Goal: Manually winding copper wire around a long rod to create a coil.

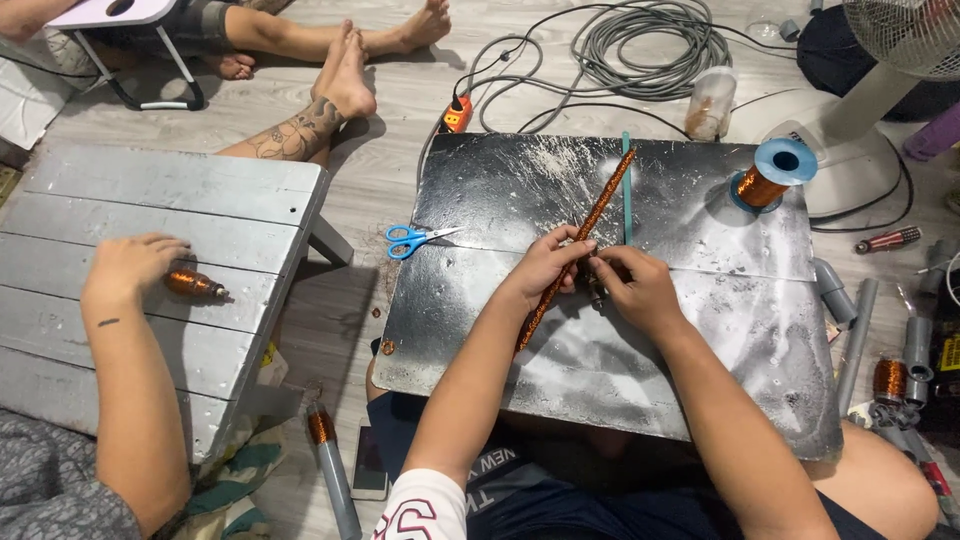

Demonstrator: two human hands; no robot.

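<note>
A long thin rod wound with copper wire (600, 212) lies slanted across the dark metal board (520, 190) on my lap. My left hand (545, 265) grips the rod near its middle. My right hand (635, 285) is closed right beside it, pinching something small and dark at the rod; what it is I cannot tell. A thin teal strip (627, 190) lies along the board just behind my hands. A spool of copper wire with a blue flange (772, 172) stands at the board's far right.
Blue-handled scissors (415, 239) lie on the board's left side. Another person's hand (125, 268) holds a copper coil (190, 284) on a grey wooden table (150, 190) to the left. Grey cable (640, 45), a fan base (850, 160), grey tubes (850, 330) and bare legs (330, 95) lie around.
</note>
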